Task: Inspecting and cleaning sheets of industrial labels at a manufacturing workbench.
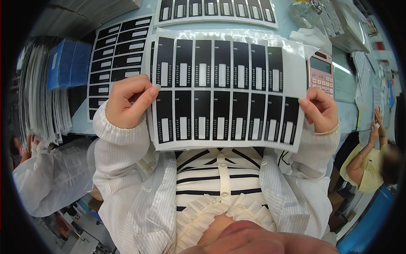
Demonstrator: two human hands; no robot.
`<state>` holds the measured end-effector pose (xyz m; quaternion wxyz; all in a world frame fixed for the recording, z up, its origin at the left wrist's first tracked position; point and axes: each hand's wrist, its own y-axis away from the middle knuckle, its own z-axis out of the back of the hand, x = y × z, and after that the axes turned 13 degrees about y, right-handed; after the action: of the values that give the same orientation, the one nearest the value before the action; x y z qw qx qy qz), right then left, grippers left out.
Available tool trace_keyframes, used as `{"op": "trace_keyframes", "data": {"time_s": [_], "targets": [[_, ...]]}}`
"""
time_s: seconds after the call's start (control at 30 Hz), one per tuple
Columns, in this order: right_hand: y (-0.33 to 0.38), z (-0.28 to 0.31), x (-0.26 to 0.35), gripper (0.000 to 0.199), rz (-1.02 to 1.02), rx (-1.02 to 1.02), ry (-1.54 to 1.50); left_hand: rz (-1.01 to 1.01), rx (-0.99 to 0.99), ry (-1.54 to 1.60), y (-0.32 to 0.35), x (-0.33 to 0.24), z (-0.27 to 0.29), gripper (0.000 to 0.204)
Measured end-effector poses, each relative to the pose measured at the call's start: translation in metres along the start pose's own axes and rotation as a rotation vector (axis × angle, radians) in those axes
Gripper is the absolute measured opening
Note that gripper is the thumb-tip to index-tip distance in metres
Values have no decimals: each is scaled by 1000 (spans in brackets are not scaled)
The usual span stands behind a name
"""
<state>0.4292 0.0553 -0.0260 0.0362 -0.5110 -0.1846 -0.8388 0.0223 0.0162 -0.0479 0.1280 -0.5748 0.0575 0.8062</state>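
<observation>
Right of our label sheet (204, 93) lies a calculator (320, 73); beyond the label sheet, a second sheet (215, 10). To the label sheet's left we have a third sheet (119, 53), then a box (72, 65), then a paper stack (37, 93).

a white sheet of black labels (229, 90) fills the centre of the frame, wider than tall, face up and gripped at its left and right edges. the labels are tall rectangles in two rows, seven above and eight below, each with a white upright window (222, 75) low down and tiny white print beside it. the sheet's upper right corner is bare white; its upper edge looks glossy and a little wrinkled
</observation>
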Motion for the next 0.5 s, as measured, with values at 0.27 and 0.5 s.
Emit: {"op": "trace_keyframes", "data": {"time_s": [0.27, 0.5], "targets": [[-13, 13, -5, 21, 150, 159, -312, -59, 32, 209, -1, 9, 6, 25], [-25, 12, -11, 29, 299, 127, -399, -20, 49, 285, 8, 10, 11, 24]]}}
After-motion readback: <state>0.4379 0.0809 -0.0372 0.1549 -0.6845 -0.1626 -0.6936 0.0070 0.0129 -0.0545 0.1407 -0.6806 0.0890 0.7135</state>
